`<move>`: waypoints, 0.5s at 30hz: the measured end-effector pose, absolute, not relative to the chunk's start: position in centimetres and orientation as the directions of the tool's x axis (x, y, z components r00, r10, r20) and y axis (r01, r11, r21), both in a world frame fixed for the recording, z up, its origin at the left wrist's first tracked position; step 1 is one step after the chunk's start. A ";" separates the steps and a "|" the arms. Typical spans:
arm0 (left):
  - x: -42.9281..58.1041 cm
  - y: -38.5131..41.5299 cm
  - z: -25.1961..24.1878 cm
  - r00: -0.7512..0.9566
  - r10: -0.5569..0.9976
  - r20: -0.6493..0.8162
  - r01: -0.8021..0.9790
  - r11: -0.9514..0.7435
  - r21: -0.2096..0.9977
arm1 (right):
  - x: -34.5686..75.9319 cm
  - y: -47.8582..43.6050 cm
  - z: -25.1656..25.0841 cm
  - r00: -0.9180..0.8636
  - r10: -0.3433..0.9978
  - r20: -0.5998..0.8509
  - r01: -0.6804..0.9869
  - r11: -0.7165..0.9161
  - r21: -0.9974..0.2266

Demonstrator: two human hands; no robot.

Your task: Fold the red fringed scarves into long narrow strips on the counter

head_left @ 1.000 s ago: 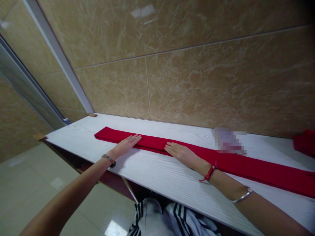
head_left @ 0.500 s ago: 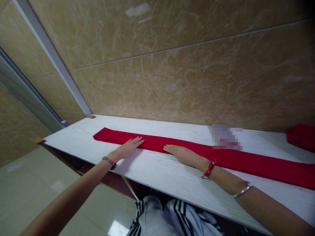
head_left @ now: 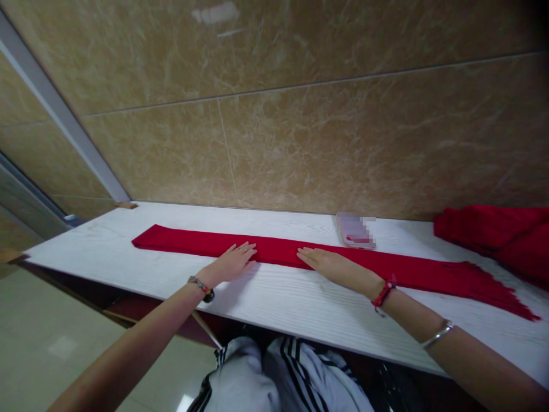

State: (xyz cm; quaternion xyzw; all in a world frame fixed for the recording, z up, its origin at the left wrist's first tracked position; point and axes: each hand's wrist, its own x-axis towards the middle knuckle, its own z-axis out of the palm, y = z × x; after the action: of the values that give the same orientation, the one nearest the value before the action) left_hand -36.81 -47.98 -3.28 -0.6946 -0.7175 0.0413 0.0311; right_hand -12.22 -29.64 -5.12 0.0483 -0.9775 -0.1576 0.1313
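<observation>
A long red cloth (head_left: 274,250), folded into a narrow strip, lies across the white table, its fringed end toward the right. My left hand (head_left: 231,263) rests flat on the strip left of its middle, fingers extended and holding nothing. Farther right, my right hand (head_left: 330,266) lies palm down on the same strip with its fingers stretched out. A stretch of red cloth shows between the two hands.
Behind the strip, near the wall, lies a partly blurred phone-like object (head_left: 354,232). A heap of red cloth (head_left: 493,234) sits at the right back. The white table (head_left: 274,297) meets a tiled wall (head_left: 300,154) along its back edge.
The view has shifted to the right, so the fringed end and more of the red heap now show. My hands are slightly farther apart on the strip, both still flat.
</observation>
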 end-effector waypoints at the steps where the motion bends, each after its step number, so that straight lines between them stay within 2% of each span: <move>1: -35.9 -47.4 -3.2 -0.011 1.000 0.026 0.993 0.014 -0.117 | -12.1 -29.6 -5.1 -0.961 -0.142 0.238 -0.058 0.943 0.328; 5: -32.9 -45.1 -3.7 0.128 0.987 0.097 0.988 -0.118 -0.099 | -12.2 -29.6 -5.0 -0.961 -0.146 0.237 -0.068 0.949 0.306; 15: -33.6 -44.1 -5.5 0.091 0.993 0.070 0.995 -0.089 -0.034 | -11.3 -29.5 -4.6 -0.969 -0.136 0.206 -0.090 0.972 0.215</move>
State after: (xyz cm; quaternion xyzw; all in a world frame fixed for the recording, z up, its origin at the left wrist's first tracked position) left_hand -33.61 -44.05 -5.55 -0.7378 -0.6739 -0.0143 0.0360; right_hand -11.27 -29.52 -4.65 0.0573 -0.9869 -0.1027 0.1104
